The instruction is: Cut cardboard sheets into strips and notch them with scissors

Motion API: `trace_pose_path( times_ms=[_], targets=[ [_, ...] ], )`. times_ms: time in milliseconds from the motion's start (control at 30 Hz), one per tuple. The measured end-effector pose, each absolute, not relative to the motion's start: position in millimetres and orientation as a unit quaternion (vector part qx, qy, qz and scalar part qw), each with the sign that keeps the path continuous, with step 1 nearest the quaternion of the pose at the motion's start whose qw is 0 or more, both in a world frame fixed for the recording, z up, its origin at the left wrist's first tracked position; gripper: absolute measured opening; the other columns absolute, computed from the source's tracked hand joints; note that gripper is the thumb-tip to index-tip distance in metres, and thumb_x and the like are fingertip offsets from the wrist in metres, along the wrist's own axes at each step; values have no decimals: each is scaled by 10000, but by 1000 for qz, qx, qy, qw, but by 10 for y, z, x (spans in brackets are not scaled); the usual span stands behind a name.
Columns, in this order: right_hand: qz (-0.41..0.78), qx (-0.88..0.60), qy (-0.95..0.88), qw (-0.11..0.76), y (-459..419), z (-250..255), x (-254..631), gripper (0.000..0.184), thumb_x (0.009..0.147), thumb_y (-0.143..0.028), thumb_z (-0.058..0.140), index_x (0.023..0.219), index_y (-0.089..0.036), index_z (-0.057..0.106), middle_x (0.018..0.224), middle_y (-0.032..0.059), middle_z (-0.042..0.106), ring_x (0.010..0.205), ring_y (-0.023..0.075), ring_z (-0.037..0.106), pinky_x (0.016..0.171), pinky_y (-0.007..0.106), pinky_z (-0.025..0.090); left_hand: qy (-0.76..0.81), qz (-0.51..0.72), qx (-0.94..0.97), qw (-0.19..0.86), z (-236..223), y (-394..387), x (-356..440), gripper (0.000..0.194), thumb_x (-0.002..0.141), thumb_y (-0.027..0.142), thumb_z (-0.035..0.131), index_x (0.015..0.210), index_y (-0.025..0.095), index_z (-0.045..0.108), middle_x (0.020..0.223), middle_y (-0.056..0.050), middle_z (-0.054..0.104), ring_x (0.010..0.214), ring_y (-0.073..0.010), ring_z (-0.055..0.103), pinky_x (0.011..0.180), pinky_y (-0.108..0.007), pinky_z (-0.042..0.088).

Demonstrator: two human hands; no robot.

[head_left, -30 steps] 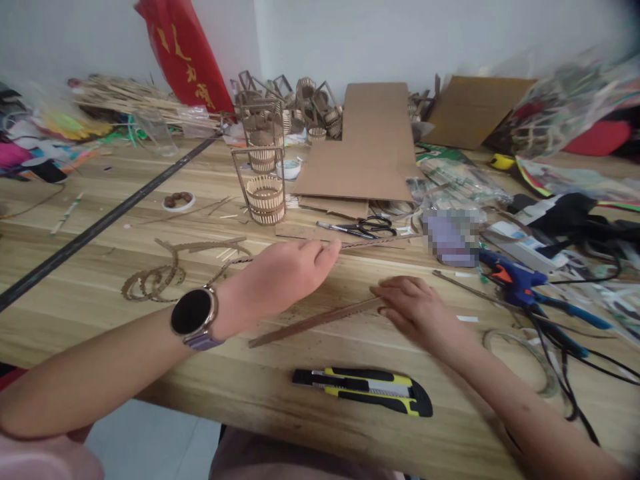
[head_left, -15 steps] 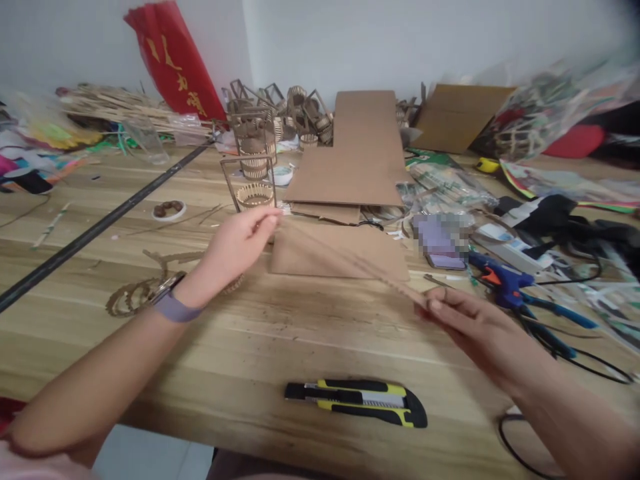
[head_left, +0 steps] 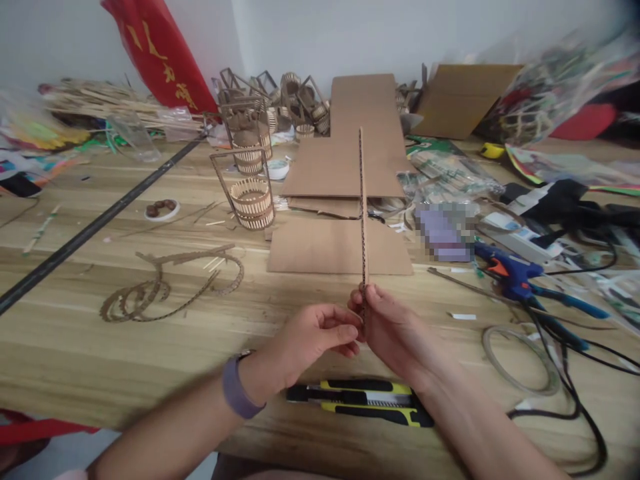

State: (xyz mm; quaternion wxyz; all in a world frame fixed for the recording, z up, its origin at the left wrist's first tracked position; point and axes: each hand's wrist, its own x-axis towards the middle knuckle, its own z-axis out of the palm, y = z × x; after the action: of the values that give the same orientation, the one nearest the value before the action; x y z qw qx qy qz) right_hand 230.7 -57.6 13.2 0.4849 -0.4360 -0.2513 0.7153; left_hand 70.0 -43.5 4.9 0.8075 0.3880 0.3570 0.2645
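Observation:
A narrow cardboard strip [head_left: 363, 213] stands nearly upright in front of me, its corrugated edge showing. Near its lower end, my right hand [head_left: 400, 333] grips it between thumb and fingers. My left hand [head_left: 313, 340] is closed at the strip's bottom end, with thumb and fingertips against it. Just below my hands lies a yellow and black utility knife [head_left: 370, 396], partly covered by my right forearm. Behind the strip, a flat cardboard piece [head_left: 315, 248] rests on the table. Curled cardboard strips [head_left: 133, 303] lie to the left.
Small slatted baskets with tall handles [head_left: 253, 207] stand behind on the left, near a dish of brown pieces [head_left: 161, 209]. A long black rod [head_left: 100, 223] crosses the left side. Larger cardboard [head_left: 325, 167] lies farther back. A blue glue gun [head_left: 515, 273] and cables occupy the right.
The strip has swung from slanting between my spread hands to nearly upright. My left hand has moved right and down to its lower end; my right hand has moved left.

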Motion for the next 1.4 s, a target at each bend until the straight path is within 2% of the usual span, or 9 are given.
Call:
trace_pose_path(
  times_ms=[167, 367, 433, 500, 600, 667, 767, 1000, 1400],
  targets=[
    [746, -411, -234, 469, -626, 80, 2216, 466, 676, -586, 840, 845, -247, 568, 868, -42, 599, 565, 126, 553, 467, 312, 486, 325, 249, 363, 837, 5, -412, 756, 502, 577, 531, 925, 748, 126, 681, 646, 23, 615, 593, -89, 537, 600, -247, 400],
    [745, -418, -265, 447, -650, -11, 2240, 409, 767, -563, 786, 931, -235, 605, 741, -28, 603, 573, 152, 574, 532, 323, 513, 318, 221, 326, 862, 50, -398, 705, 510, 578, 543, 927, 712, 129, 661, 636, 27, 610, 538, -63, 490, 535, -222, 339],
    [666, -468, -327, 480, -649, -16, 2303, 350, 814, -514, 766, 976, -239, 622, 757, -26, 606, 633, 147, 576, 580, 297, 507, 324, 228, 314, 863, 76, -380, 664, 498, 592, 535, 924, 746, 127, 683, 623, 34, 606, 529, -61, 492, 524, -217, 335],
    [504, -533, -459, 500, -652, 15, 2376, 217, 864, -430, 735, 928, -241, 648, 749, -22, 612, 664, 141, 569, 613, 276, 493, 331, 238, 301, 862, 85, -361, 625, 474, 605, 517, 924, 748, 129, 692, 605, 39, 601, 523, -60, 494, 520, -212, 340],
    [292, -509, -672, 452, -672, 121, 2447, 85, 911, -252, 680, 827, -248, 662, 731, -18, 639, 679, 133, 598, 619, 252, 492, 336, 252, 285, 862, 72, -339, 586, 453, 608, 504, 926, 695, 132, 682, 615, 26, 621, 520, -58, 492, 512, -207, 348],
    [238, -451, -754, 415, -690, 191, 2452, 102, 915, -158, 655, 875, -250, 671, 767, -12, 672, 715, 130, 642, 632, 239, 518, 338, 258, 277, 862, 61, -329, 573, 453, 604, 502, 930, 681, 129, 686, 630, 16, 642, 517, -53, 494, 503, -199, 352],
    [191, -420, -798, 389, -712, 233, 2427, 127, 906, -120, 658, 958, -236, 662, 830, 11, 692, 757, 140, 675, 650, 249, 555, 341, 264, 265, 863, 62, -319, 563, 446, 599, 497, 936, 679, 126, 701, 617, 16, 651, 508, -46, 513, 492, -174, 367],
    [127, -416, -813, 388, -723, 173, 2414, 110, 915, -129, 645, 991, -208, 644, 846, 28, 697, 758, 143, 675, 634, 256, 559, 335, 282, 253, 863, 60, -334, 571, 414, 601, 461, 946, 658, 130, 704, 606, 20, 667, 497, -41, 536, 496, -157, 404],
    [107, -420, -816, 384, -708, 183, 2388, 122, 912, -112, 613, 950, -214, 668, 808, 26, 715, 707, 150, 685, 610, 266, 566, 355, 284, 280, 846, 53, -337, 573, 431, 608, 487, 930, 668, 132, 693, 608, 16, 656, 526, -60, 526, 524, -192, 390]
  ],
)
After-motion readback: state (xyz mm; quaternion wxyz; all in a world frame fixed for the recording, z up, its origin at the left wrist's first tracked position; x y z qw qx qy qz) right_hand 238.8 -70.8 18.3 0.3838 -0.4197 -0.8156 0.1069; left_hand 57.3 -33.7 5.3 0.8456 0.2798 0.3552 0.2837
